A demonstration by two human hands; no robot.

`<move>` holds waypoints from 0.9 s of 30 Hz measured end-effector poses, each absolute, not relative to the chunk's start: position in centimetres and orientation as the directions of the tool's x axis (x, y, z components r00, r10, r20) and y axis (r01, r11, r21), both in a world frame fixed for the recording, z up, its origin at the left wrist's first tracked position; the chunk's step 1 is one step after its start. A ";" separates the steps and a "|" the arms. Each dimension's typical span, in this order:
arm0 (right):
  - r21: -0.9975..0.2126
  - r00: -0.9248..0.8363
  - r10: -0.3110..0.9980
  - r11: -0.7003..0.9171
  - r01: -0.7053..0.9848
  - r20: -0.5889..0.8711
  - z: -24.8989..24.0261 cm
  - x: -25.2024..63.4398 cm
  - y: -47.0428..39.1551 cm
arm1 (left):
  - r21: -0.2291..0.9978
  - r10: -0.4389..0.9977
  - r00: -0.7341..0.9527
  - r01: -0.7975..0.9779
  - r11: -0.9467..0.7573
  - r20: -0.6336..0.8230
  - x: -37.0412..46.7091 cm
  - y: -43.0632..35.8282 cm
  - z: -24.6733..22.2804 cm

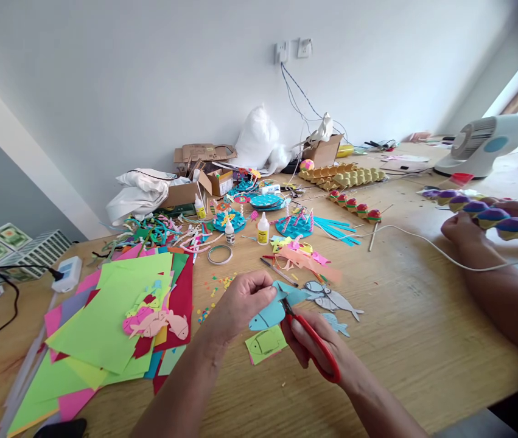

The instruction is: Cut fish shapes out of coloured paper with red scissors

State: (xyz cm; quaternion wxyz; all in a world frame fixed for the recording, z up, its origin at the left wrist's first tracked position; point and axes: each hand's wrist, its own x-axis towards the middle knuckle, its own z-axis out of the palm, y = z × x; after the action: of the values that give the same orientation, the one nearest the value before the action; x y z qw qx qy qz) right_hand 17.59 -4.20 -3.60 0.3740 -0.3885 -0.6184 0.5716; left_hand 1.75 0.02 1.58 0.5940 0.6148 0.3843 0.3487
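Observation:
My left hand (250, 299) pinches a blue paper fish (268, 315) along its upper edge. Red-handled scissors (317, 345) are gripped in my right hand (316, 340), their blades at the blue paper beside the fish's body. Just below lies a small green paper (265, 344) with a fish drawn on it, over a pink sheet. To the right are grey paper fish (334, 299) and a smaller blue paper fish (335, 324), flat on the table. Pink and peach fish cut-outs (156, 322) rest on the coloured paper to the left.
Stacked coloured sheets (117, 304) cover the left of the table (405, 340). Glue bottles (263, 229), a tape roll (220, 255) and paper scraps lie ahead. At right, another person's hands hold a painted egg-carton strip (491, 218); a white cable (423, 240) crosses there. A fan (482, 146) stands behind.

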 end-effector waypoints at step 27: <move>-0.989 -0.278 0.957 0.112 0.100 0.080 -3.8 16.5 -4.7 | 0.996 0.910 0.415 -0.063 0.055 -0.024 2.7 -0.5 1.2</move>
State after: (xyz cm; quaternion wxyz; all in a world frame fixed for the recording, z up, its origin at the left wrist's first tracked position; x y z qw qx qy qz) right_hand 16.53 -4.72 -3.81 0.4203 -0.4293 -0.6159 0.5096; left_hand 2.70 -0.49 1.17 0.6225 0.5655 0.3741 0.3907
